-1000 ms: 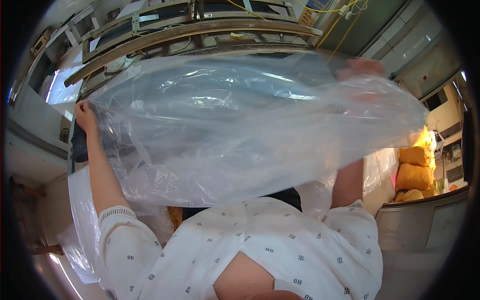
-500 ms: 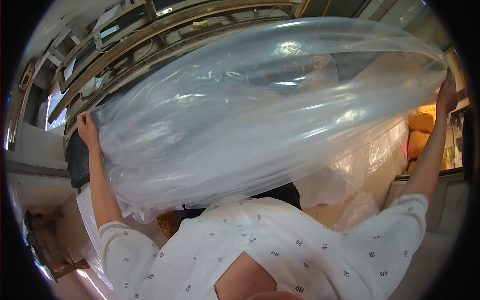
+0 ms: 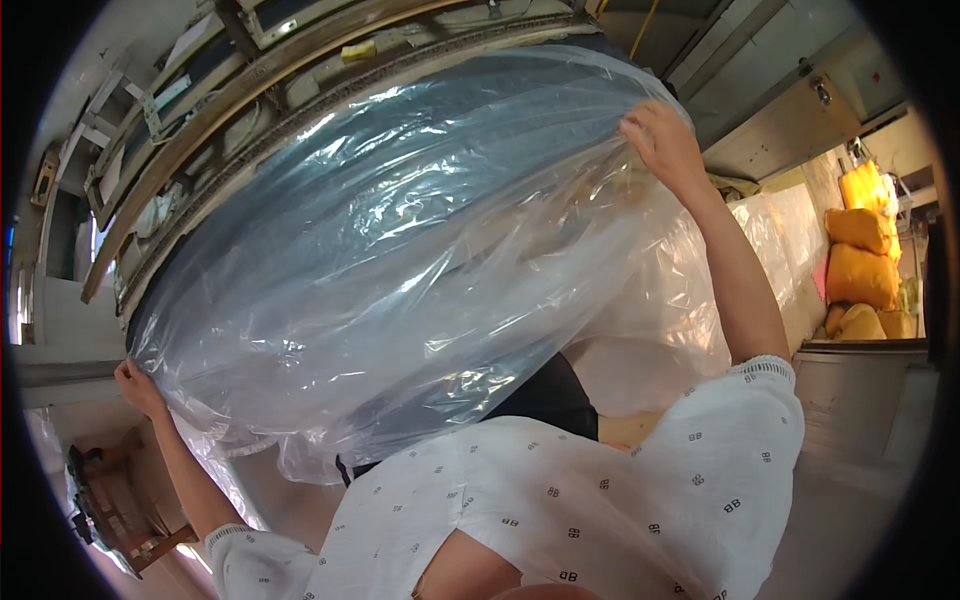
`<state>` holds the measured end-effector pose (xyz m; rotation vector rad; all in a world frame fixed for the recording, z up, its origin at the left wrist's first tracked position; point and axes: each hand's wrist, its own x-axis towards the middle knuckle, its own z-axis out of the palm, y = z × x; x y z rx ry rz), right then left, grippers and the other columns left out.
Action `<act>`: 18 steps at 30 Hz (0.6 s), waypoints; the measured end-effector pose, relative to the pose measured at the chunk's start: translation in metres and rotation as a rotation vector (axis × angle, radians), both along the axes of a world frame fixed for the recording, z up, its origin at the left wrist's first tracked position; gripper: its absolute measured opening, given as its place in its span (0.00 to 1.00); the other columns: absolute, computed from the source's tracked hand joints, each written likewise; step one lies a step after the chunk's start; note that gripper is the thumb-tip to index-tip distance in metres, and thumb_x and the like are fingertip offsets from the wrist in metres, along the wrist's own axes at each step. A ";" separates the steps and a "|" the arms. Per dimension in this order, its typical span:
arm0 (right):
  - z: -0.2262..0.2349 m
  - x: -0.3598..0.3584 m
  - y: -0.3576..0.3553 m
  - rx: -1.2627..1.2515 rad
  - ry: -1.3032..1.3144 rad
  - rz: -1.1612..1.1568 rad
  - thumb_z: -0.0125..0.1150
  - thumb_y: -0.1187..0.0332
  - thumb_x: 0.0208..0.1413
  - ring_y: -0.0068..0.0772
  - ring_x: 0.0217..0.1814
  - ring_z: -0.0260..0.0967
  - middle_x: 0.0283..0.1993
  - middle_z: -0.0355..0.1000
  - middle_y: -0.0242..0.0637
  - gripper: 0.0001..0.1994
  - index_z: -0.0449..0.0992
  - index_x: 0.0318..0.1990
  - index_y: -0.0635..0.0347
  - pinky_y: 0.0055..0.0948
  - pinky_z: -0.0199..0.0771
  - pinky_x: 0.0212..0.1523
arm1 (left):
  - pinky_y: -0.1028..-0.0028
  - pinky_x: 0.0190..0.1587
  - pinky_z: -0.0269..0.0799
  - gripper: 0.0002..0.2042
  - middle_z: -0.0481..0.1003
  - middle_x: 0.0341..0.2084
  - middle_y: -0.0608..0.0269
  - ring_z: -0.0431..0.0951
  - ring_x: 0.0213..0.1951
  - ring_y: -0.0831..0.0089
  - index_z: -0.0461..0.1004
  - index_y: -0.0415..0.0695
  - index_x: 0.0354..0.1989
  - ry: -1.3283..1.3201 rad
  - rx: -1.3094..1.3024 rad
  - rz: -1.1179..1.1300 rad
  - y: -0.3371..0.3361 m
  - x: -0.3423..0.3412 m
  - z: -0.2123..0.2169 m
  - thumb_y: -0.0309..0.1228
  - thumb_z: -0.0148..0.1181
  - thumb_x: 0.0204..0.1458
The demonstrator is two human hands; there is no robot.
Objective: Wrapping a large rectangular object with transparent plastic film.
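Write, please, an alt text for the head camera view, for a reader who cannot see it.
Two bare hands stretch a large clear plastic bag wide: the left hand grips its lower left edge and the right hand its upper right edge. Below is a white patterned garment; yellow sacks are stacked at the right.

Left hand (image 3: 138, 385) lower, right hand (image 3: 665, 140) higher, plastic sheet (image 3: 400, 260) tilted

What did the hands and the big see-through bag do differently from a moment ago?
The left hand has dropped lower along the clear plastic bag, while the right hand has swung in to grip its upper edge. The bag now tilts, stretched over a big dark shape. Both hands still hold the bag; the yellow sacks have not moved.
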<state>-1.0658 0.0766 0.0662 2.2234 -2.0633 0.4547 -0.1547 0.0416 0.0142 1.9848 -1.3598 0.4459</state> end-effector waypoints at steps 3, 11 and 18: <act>0.020 0.033 -0.029 -0.417 -0.041 0.060 0.64 0.61 0.42 0.41 0.46 0.60 0.48 0.60 0.34 0.22 0.68 0.46 0.52 0.42 0.60 0.45 | 0.67 0.39 0.65 0.14 0.72 0.32 0.52 0.72 0.35 0.58 0.68 0.39 0.36 -0.032 0.049 0.034 0.001 -0.018 0.014 0.39 0.48 0.55; 0.036 0.065 -0.084 -0.531 0.187 0.126 0.67 0.63 0.37 0.34 0.47 0.59 0.43 0.62 0.29 0.17 0.71 0.37 0.47 0.36 0.58 0.46 | 0.68 0.40 0.65 0.13 0.72 0.32 0.54 0.72 0.35 0.60 0.69 0.40 0.38 -0.040 0.030 0.023 -0.004 -0.009 0.006 0.38 0.48 0.56; 0.071 0.076 -0.068 0.018 -0.507 0.341 0.63 0.65 0.45 0.21 0.30 0.61 0.23 0.61 0.21 0.07 0.69 0.26 0.53 0.24 0.58 0.35 | 0.69 0.41 0.65 0.14 0.73 0.32 0.55 0.72 0.36 0.63 0.70 0.39 0.37 -0.030 0.041 0.011 0.002 -0.003 0.005 0.39 0.48 0.56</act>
